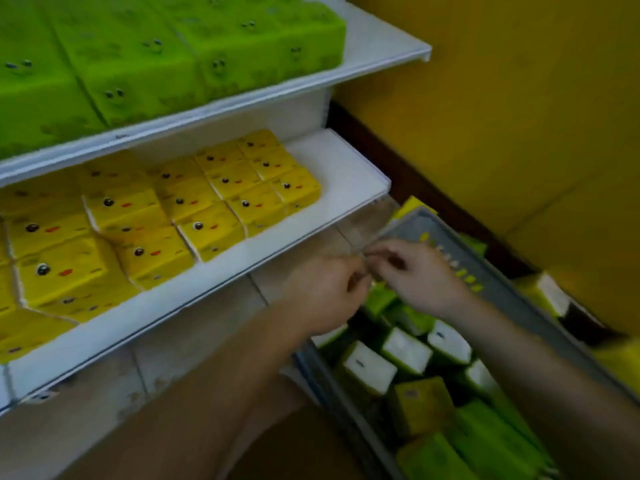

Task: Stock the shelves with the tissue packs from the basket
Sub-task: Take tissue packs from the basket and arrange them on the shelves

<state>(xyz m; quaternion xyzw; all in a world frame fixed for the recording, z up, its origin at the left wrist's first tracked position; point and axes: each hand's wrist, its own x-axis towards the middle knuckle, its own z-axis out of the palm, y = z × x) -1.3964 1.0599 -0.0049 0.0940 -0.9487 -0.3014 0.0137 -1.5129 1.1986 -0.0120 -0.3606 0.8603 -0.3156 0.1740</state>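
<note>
A grey basket [505, 289] stands on the floor at the lower right, filled with several green and yellow tissue packs [407, 351]. Above its near-left corner, my left hand [329, 292] and my right hand [419, 275] meet fingertip to fingertip. Both pinch a thin clear plastic wrap [372, 223] that stretches up toward the shelf edge. The lower white shelf [341, 174] carries rows of yellow packs [207, 202] with a bare strip at its right end. Green packs [138, 57] cover the upper shelf [381, 43]. The frame is blurred.
A yellow wall [502, 98] with a dark skirting closes the right side behind the basket. More packs [547, 292] lie on the floor between basket and wall. Pale floor tiles [194, 341] show under the lower shelf.
</note>
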